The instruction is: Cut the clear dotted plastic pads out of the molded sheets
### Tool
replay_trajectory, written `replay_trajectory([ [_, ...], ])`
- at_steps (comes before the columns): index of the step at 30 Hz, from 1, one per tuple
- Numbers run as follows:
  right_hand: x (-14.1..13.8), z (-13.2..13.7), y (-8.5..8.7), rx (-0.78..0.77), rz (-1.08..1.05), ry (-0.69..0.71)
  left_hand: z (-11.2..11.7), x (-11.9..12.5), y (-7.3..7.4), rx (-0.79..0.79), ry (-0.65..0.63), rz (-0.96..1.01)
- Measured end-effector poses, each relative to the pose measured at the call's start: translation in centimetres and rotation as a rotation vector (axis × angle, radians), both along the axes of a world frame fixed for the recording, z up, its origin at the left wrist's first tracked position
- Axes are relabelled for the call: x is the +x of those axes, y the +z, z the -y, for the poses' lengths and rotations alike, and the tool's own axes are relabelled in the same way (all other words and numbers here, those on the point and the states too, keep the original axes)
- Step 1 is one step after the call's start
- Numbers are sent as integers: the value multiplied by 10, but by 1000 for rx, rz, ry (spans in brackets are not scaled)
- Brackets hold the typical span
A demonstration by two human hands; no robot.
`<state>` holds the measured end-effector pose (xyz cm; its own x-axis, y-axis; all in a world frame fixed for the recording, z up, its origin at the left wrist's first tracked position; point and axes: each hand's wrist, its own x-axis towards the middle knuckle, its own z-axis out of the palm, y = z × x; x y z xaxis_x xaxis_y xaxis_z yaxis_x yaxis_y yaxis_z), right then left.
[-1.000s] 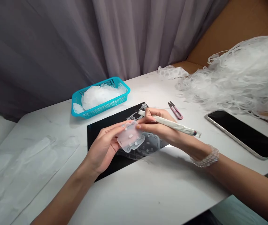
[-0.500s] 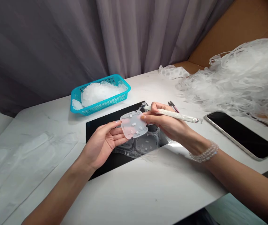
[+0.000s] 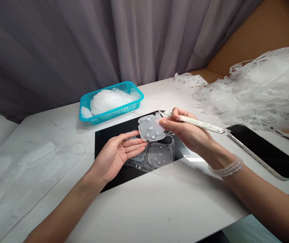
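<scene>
My right hand (image 3: 184, 130) pinches a translucent, moulded plate (image 3: 151, 129) with raised studs and notched edges by its right side. The same hand also holds a slim pen-shaped tool (image 3: 200, 124) with a white wrapped handle, its narrow tip pointing left above the plate. My left hand (image 3: 120, 152) is open, palm up, its fingers stretched out beside and partly behind the plate's lower left edge; whether they touch it I cannot tell. Below lies a clear moulded sheet (image 3: 161, 154) with similar plate shapes, on a black mat (image 3: 109, 141).
A blue basket (image 3: 111, 116) of translucent pieces stands at the back. On the right are a phone (image 3: 265, 150) and a large heap of translucent, stringy scraps (image 3: 268, 91) by a cardboard box (image 3: 260, 37). Clear plastic film (image 3: 38, 172) covers the table's left side.
The plate has moved up and to the right in my right hand, away from my left thumb. My left hand has let go of its edge and its fingers are straighter.
</scene>
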<state>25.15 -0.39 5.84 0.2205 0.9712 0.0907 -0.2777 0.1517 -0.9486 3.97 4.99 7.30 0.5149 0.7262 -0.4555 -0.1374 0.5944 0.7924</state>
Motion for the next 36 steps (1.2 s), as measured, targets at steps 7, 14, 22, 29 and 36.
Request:
replay_trajectory([
  [7,4,-1,0,-39,19,-42,2,-2,-1,19,-1,-4],
  [14,3,-2,-2,-55,-21,-38,4,-1,-7,34,-50,-27],
  [22,-4,-1,-5,-119,-118,53,7,2,-13,78,-159,-40],
  [29,-11,3,0,-212,-165,245,9,0,-12,194,6,-88],
  [36,-12,5,3,-194,-46,221,12,0,-7,240,21,-90],
])
